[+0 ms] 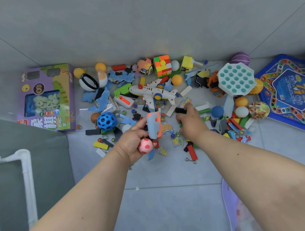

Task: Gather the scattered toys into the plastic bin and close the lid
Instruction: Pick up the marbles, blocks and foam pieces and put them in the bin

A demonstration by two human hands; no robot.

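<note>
Toys lie scattered across the grey floor against the wall. My left hand (pixel 134 142) grips a pink soccer ball (pixel 145 145) in the palm and a blue-and-orange block toy (pixel 154 125) between thumb and fingers. Just to the right, my right hand (pixel 189 121) curls over the pile and holds a black block (pixel 180 110), with green pieces under its fingers. A white toy plane (pixel 153 93) lies just beyond both hands. A blue holed ball (pixel 106 121) sits left of my left hand. A lilac plastic rim (pixel 228 206), perhaps the bin, shows at lower right.
A purple game box (pixel 48 99) stands at left and a blue board game (pixel 287 92) at right. A colour cube (pixel 162 65), a teal pop toy (pixel 236 78), balls, marbles, puzzle pieces and wooden blocks fill the pile. A white pipe frame (pixel 27 182) sits lower left.
</note>
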